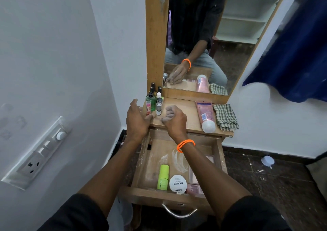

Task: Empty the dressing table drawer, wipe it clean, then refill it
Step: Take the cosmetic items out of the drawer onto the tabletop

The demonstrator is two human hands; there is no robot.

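The wooden drawer (141, 160) is pulled open below the dressing table top (184, 110), its floor streaked with white powder. Inside lie a lime green bottle (163, 177), a round white nail polish remover tub (178, 183) and pinkish items (193, 188) along the right side. My left hand (137, 118) hovers with spread fingers at the tabletop's left edge, beside a cluster of small bottles (154, 101). My right hand (174, 120), dusted with powder and wearing an orange wristband, is curled into a loose fist over the tabletop and holds nothing I can see.
A pink tube (205, 115) and a folded checked cloth (225, 116) lie on the tabletop's right side. A mirror (203, 36) rises behind. A switchboard (37, 153) is on the left wall. A blue cloth (292, 53) hangs at right. The drawer has a metal handle (178, 212).
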